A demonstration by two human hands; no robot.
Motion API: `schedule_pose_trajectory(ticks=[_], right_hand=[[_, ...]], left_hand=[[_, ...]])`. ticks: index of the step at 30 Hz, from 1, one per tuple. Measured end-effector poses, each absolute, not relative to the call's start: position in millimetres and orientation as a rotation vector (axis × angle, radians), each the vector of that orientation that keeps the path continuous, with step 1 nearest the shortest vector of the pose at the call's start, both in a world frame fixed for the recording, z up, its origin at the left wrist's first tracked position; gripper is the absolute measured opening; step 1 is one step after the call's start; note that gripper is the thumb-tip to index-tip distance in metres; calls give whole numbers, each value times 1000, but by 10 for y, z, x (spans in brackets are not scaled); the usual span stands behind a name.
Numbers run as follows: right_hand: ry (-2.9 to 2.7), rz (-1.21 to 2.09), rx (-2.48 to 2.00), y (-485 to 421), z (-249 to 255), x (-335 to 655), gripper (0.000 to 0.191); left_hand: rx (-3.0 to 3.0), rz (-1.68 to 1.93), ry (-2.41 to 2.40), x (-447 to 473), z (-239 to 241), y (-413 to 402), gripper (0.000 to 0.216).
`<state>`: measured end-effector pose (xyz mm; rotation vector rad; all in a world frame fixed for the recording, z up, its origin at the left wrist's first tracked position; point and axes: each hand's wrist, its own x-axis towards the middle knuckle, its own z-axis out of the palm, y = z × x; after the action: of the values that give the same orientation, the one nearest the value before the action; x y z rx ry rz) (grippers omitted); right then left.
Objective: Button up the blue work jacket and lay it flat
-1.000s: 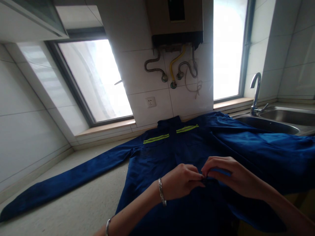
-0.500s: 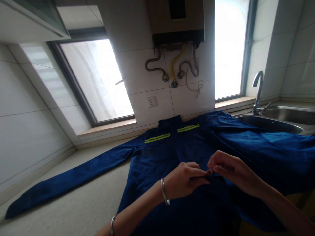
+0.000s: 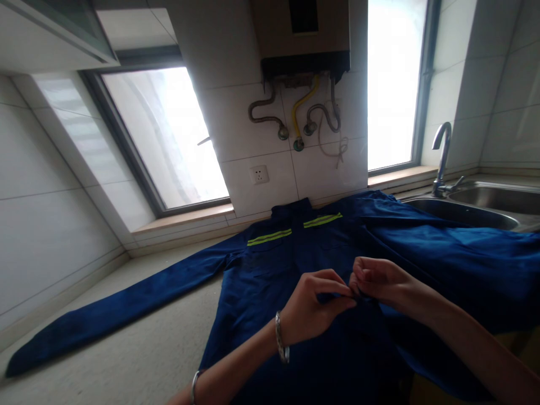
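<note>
Head: blue jacket (image 3: 270,275) near sink edge (image 3: 526,221); counter (image 3: 143,332) left.

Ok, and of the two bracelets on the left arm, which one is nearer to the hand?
The patterned bracelet at the wrist, just behind the left hand. The other bracelet looks plainer and sits farther up the forearm.

A wall unit (image 3: 278,34) hangs between two windows (image 3: 392,84) above a white socket (image 3: 259,174), and a faucet (image 3: 441,152) stands at the sink (image 3: 498,197).
</note>
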<state>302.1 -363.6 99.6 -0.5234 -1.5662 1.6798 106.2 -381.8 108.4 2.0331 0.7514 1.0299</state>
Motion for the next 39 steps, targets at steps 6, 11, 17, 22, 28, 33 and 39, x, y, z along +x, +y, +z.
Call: schedule_pose_trajectory(ticks=[6,11,17,22,28,33,39], right_hand=[[-1463,1811,-557,-3620,969,3056,28],[-1466,1343,-810,-3633,954,3008,28],[-1600,967,-984,-3689,898,2998,34],[-1628,920,-957,-3772,866,3056,33],[-1670,946,-916,-3927,894,3114,24],[-1642,965,-928,-4005,800,3093,25],[-1593,703,-956,-4027,640,3008,11]], left_hand=[[2019,979,742,1055,1084,-3801,12],[1971,1060,870,1065,1028,-3750,15],[1971,1080,901,1073,983,-3723,15],[1995,1080,890,1073,992,-3729,16],[2053,1100,907,1090,1014,-3755,14],[2129,1118,924,1099,1040,-3786,11],[2205,1153,912,1137,1009,-3858,14]])
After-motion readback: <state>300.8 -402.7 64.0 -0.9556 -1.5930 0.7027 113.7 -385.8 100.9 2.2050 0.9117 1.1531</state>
